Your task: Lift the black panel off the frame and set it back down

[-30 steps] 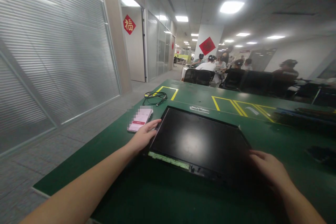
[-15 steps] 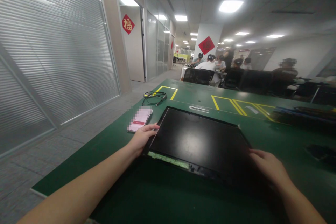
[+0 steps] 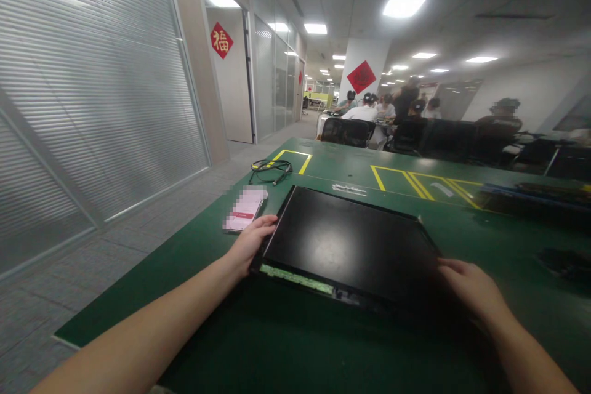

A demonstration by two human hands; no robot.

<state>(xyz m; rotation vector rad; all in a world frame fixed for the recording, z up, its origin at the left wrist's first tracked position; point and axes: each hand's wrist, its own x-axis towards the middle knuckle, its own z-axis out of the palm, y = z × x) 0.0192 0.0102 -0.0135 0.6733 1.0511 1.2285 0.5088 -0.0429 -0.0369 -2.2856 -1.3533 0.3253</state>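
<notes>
A black flat display panel [image 3: 351, 240] lies face up before me, over the green table, with a strip of green circuit board [image 3: 295, 279] showing along its near edge. My left hand [image 3: 253, 243] grips the panel's left edge, fingers on the rim. At the right edge, my right hand [image 3: 468, 283] holds on with its thumb along the top; its other fingers are hidden underneath or in shadow. Whether the panel touches the table or is slightly raised, I cannot tell. Just beyond my left hand lies a phone [image 3: 247, 208] with a pinkish screen, partly blurred out.
A coiled black cable [image 3: 271, 169] lies at the table's far left. Small whitish pieces [image 3: 349, 189] sit behind the panel. Yellow tape [image 3: 406, 181] marks the green table [image 3: 184, 277]. Dark blurred items [image 3: 530, 197] lie to the right. Several people sit beyond, near black chairs [image 3: 346, 131].
The whole view has shifted very slightly. Both hands keep their hold on the display panel, which stays in nearly the same place.
</notes>
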